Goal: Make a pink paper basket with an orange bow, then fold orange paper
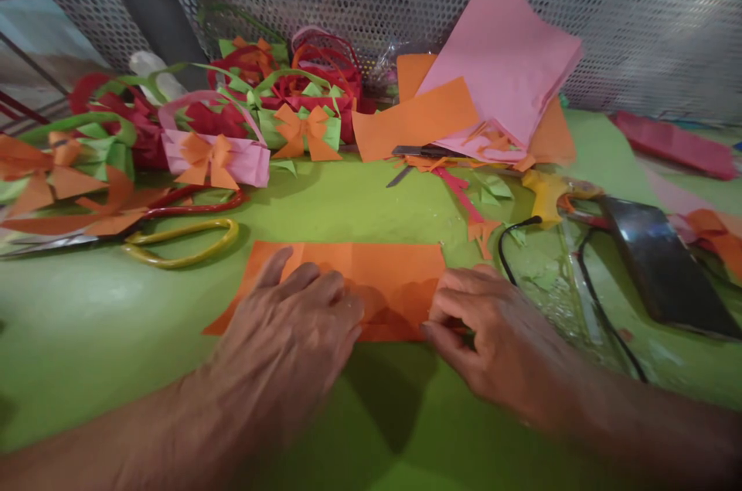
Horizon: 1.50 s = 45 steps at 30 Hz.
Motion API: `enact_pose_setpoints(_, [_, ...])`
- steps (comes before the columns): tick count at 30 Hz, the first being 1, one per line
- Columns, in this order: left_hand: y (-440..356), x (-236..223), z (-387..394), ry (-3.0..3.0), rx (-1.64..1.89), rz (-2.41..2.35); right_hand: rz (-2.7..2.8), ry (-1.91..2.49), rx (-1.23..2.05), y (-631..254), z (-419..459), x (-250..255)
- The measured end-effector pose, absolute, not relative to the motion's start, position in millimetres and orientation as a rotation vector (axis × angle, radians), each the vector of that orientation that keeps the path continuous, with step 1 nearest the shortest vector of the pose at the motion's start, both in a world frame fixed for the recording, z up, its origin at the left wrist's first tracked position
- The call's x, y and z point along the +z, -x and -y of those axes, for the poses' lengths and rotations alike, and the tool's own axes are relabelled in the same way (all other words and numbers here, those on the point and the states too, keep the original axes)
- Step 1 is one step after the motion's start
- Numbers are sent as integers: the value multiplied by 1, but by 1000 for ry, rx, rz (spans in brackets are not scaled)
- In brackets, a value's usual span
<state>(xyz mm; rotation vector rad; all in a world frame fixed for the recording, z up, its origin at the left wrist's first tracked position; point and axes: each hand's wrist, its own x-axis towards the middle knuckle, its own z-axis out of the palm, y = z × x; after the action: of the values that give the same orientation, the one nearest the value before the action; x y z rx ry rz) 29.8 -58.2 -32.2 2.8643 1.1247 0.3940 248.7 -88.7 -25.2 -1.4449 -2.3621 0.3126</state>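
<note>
An orange paper sheet (376,268) lies flat on the green table (86,329) in front of me. My left hand (284,336) rests palm down on its left half, fingers stretched out over the paper. My right hand (492,336) is at the sheet's right edge, fingers curled and pinching the paper's near right corner. The sheet shows fold creases and its near edge is partly hidden under both hands.
Yellow-handled scissors (182,243) and red-handled scissors (191,201) lie at left. Paper baskets with orange bows (214,155) crowd the back left. Pink paper (504,58) and orange sheets (414,120) lean on a perforated metal screen. A yellow glue gun (548,193), black cord and dark phone (661,259) sit right.
</note>
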Motion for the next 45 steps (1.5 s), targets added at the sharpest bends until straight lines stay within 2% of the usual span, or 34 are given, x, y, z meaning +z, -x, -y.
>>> enact_pose_setpoints(6, [-30,-28,59,-2790,458,-1162,2360,1454,304,-250,88,-27])
enact_pose_setpoints(16, [-29,-25,69,-2758,450,-1074,2294,1490,495,-252,99,-27])
enact_pose_setpoints(22, [-27,-19,70,-2848,432,-993,2333,1449,425,-251,104,-28])
enact_pose_setpoints(29, [-28,-33,65,-2658,507,-1119,2338,1428,398,-252,98,-30])
enact_pose_setpoints(38, [-32,-33,57,-2833,474,-1235,2325,1491,378,-246,92,-29])
enact_pose_setpoints(43, [-35,-33,57,-2846,643,-1168,2329,1502,329,-245,89,-29])
enact_pose_setpoints(45, [-35,-33,58,-2851,572,-1180,2324,1498,332,-245,89,-29])
